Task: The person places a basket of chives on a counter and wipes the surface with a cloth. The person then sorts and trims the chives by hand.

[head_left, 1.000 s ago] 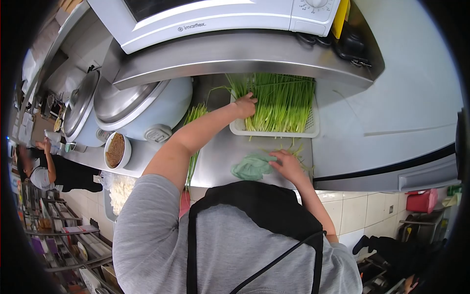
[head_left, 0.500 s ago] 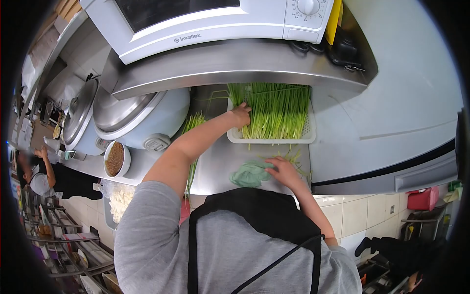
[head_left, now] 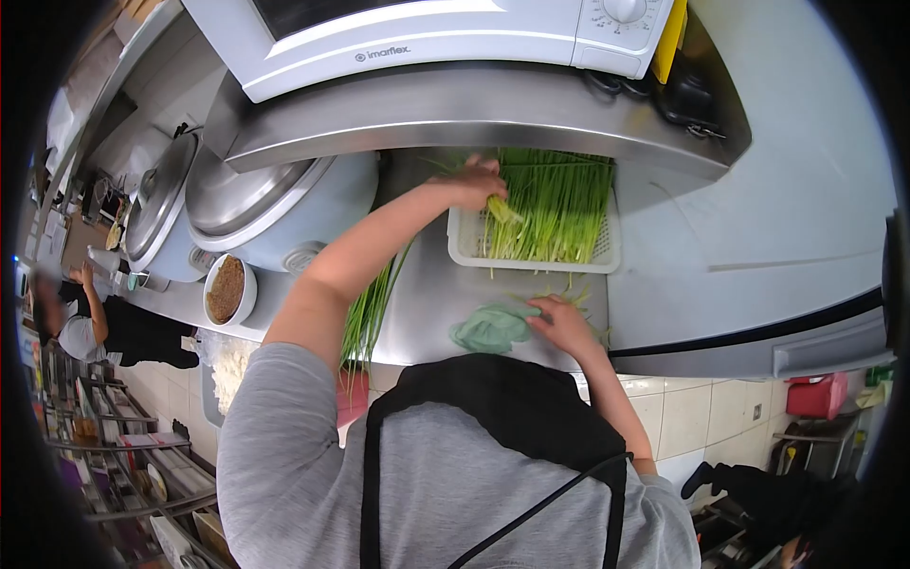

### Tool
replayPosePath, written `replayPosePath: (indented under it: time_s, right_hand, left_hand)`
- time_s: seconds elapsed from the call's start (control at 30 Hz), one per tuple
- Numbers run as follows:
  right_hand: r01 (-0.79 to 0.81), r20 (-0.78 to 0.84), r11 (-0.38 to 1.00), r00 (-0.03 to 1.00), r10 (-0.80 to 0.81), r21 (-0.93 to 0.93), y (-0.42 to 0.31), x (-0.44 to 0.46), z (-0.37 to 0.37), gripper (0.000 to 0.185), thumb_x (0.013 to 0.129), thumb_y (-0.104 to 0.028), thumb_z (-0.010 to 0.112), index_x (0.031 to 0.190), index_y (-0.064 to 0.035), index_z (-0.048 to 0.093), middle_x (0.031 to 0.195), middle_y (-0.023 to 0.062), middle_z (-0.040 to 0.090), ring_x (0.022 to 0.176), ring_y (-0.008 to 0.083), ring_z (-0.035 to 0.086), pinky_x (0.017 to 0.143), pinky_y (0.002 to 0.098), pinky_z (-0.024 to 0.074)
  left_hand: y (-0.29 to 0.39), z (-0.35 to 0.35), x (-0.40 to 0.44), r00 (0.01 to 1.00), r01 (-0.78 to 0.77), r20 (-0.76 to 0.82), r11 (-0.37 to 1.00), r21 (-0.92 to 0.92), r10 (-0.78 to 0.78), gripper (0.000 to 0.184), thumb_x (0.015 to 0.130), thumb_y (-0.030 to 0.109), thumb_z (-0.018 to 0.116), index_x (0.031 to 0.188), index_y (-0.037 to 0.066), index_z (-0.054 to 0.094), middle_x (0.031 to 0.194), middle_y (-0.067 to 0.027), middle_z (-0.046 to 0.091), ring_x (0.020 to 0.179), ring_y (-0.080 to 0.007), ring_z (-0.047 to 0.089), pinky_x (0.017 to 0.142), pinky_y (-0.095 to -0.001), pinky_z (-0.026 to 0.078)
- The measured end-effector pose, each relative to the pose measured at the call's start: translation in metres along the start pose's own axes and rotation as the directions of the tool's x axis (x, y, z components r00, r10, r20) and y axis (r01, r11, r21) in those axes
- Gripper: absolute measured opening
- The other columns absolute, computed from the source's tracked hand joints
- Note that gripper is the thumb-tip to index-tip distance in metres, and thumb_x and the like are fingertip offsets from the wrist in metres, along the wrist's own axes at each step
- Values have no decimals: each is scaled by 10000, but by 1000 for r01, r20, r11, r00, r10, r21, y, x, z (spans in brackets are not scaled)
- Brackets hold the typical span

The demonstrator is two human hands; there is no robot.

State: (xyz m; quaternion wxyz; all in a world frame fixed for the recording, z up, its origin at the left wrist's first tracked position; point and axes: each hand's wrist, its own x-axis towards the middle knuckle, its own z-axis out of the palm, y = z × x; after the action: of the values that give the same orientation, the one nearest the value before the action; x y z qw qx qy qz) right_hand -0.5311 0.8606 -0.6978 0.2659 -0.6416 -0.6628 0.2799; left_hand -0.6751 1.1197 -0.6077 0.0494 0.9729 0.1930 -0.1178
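Observation:
My left hand (head_left: pixel 477 185) is closed round a bunch of green stalks, whose pale ends stick out to the right of the fingers. It is over the left part of a white basket (head_left: pixel 531 265). Long green stalks (head_left: pixel 555 209) lie side by side in that basket, pale ends toward me. On the steel counter, my right hand (head_left: pixel 559 322) has its fingers apart beside a crumpled green cloth (head_left: pixel 491 328), near some loose trimmings. More green stalks (head_left: pixel 370 313) lie by my left forearm, partly hidden by it.
A microwave (head_left: pixel 427 43) stands on a steel shelf (head_left: pixel 474 104) above the basket. To the left are two large cookers (head_left: pixel 275 204) and a white bowl (head_left: pixel 230 290) of brown food. Another person (head_left: pixel 123 327) stands far left. A red bin (head_left: pixel 817 394) is at right.
My left hand has lifted a bunch of stalks out of the row, moving slightly up and turning. My right hand and the cloth have barely moved.

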Motion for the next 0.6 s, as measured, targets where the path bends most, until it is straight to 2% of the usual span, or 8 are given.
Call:
replayPosePath:
  time_s: [0.07,0.23,0.33,0.4,0.47,0.5,0.57,0.6]
  right_hand:
    - [18,1,1000,1000,-18,-19,2,1,0,317,746,-191,615,1018,-36,571,934,127,563,782,261,587,699,327,458]
    - [40,-4,998,999,-41,-45,-4,6,-6,318,744,-197,616,1013,-34,573,929,129,563,794,272,582,700,333,458]
    - [88,-32,995,995,-89,-46,-3,14,-8,317,739,-197,619,1005,-31,575,922,133,561,790,286,575,703,347,456]
    - [112,-60,992,991,-116,-54,-11,25,-17,316,736,-197,620,1001,-31,575,919,134,560,784,295,571,704,355,455]
    - [69,-89,995,993,-75,-66,-42,45,-40,285,725,-166,590,983,-45,585,940,157,565,901,328,530,789,394,427]
    - [68,-96,995,993,-74,-67,-45,59,-43,285,725,-166,590,983,-45,585,940,157,565,901,328,530,789,394,427]
    - [212,-249,952,931,-266,-220,-47,90,-42,270,752,-150,586,999,-40,585,950,132,558,842,299,546,734,354,446]
    - [214,-254,951,929,-268,-221,-45,105,-36,270,752,-150,586,999,-40,585,950,132,558,842,299,546,734,354,446]
  left_hand:
    - [-22,7,10,965,-83,-251,996,-37,71,310,706,68,541,985,175,623,995,-8,570,1075,-197,394,921,-390,239]
    - [-26,-7,6,944,-133,-321,976,-175,71,315,743,113,548,1053,154,588,1086,-85,541,1101,-221,431,900,-363,323]
    - [-27,-6,6,926,-114,-377,954,-276,1,327,766,173,569,1086,107,557,1070,-136,551,1063,-260,477,855,-340,382]
    - [-26,-5,8,919,-61,-358,836,-545,-166,343,778,215,586,1076,51,541,1018,-162,571,971,-283,530,819,-335,408]
    - [-28,-2,8,912,-96,-379,818,-567,-156,349,784,224,585,1074,36,535,992,-172,575,943,-284,541,815,-343,409]
    - [-28,-3,9,905,-127,-399,797,-591,-151,357,791,234,585,1072,22,529,967,-182,580,915,-284,552,811,-350,409]
    - [-21,-3,5,915,-102,-368,787,-608,-166,359,788,240,589,1060,14,530,969,-185,574,924,-283,543,809,-347,406]
    - [-18,-3,2,924,-70,-334,774,-630,-188,362,785,247,593,1048,7,530,971,-189,568,933,-282,535,806,-344,404]
